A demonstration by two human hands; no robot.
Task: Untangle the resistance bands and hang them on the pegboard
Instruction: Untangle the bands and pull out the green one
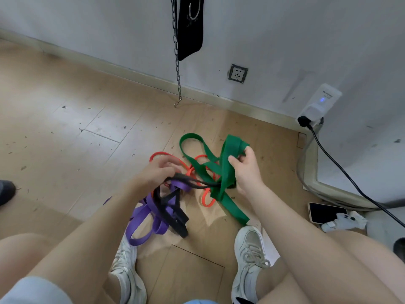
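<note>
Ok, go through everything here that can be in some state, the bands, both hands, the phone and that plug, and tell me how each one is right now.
Green band: lifted, held in the right hand.
Black band: held in the left hand, crossing the others.
Purple band: tangled with the black one, part lifted.
Orange band: on the floor under the green one.
Phone: screen dark.
Plug: plugged into the white wall unit, blue light on.

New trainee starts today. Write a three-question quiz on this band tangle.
1. True or false: the right hand holds the green band.
2. Which bands does the left hand hold? A) purple and black B) green only C) none
3. Fill in: the phone lies on the ____.

Key: 1 true. 2 A, purple band and black band. 3 floor.
</note>
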